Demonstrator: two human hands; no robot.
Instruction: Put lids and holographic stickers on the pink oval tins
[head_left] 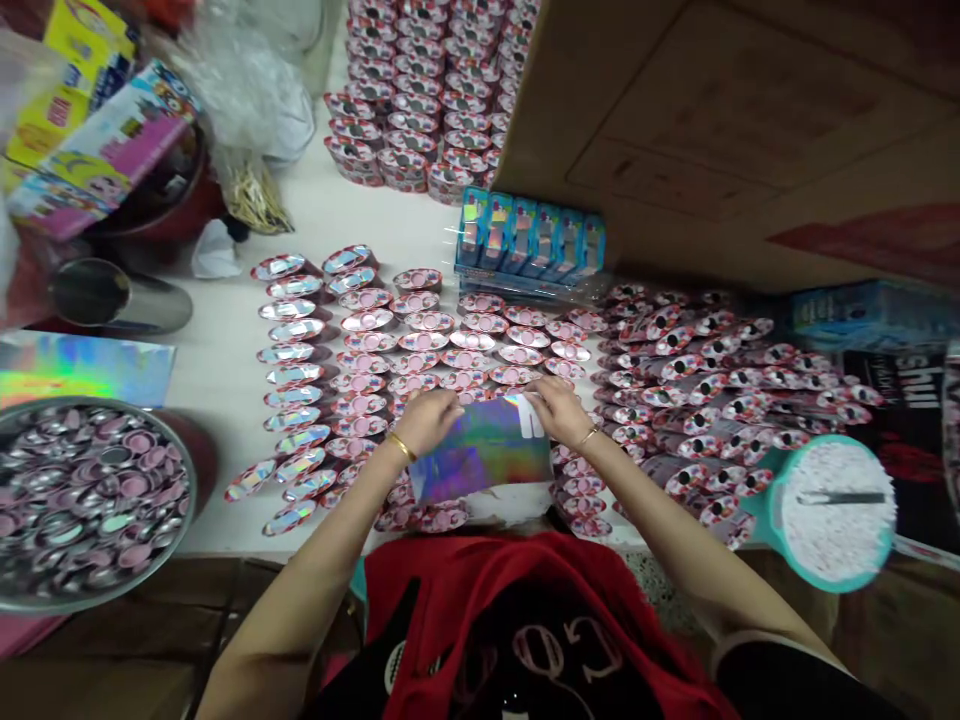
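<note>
A shiny holographic sheet (484, 455) is stretched between my two hands, low over the front of the table. My left hand (429, 425) pinches its upper left edge. At the upper right corner, beside some small white rectangles on the sheet, my right hand (559, 410) has its fingers closed on it. Just beyond stand rows of small oval packs (424, 340) with pink round tops. Further left, a column of similar packs (292, 370) has shiny silvery tops. The sheet hides some packs below it.
At left sit a metal bowl (193, 480) of pink and silver pieces, a metal cup (157, 303) and another holographic sheet (142, 370). Blue boxes (517, 240) stand behind, near a large cardboard box (712, 130). A turquoise tub (772, 510) of white bits, tweezers (847, 497) on top, is at right.
</note>
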